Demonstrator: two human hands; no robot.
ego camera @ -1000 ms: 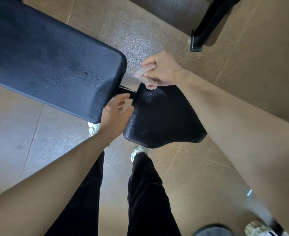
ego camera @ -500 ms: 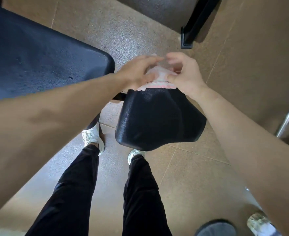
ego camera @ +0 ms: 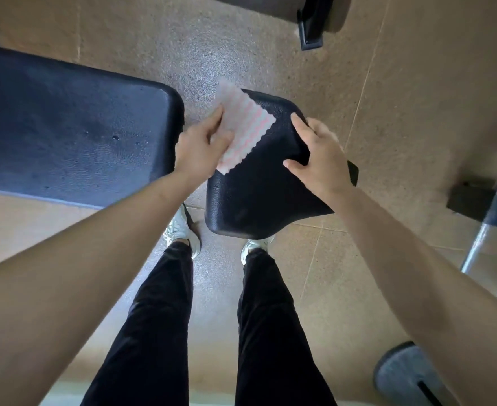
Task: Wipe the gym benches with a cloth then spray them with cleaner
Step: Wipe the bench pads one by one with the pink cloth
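Looking down on long black bench pad (ego camera: 74, 136) at left, narrow gap to smaller seat pad (ego camera: 259, 200) just beside it. Resting on seat pad's right half: right hand (ego camera: 317, 159), fingers straight, spread apart, gripping nothing. Pinching pink-and-white cloth (ego camera: 244, 130) at its left edge: left hand (ego camera: 200, 150), thumb and fingers clamped. Cloth spread flat over seat pad's far left corner, overhanging slightly.

Bare forearms (ego camera: 100, 253), long black trousers (ego camera: 153, 317) (loose in the leg), whitish trainers (ego camera: 178, 227) on both feet.
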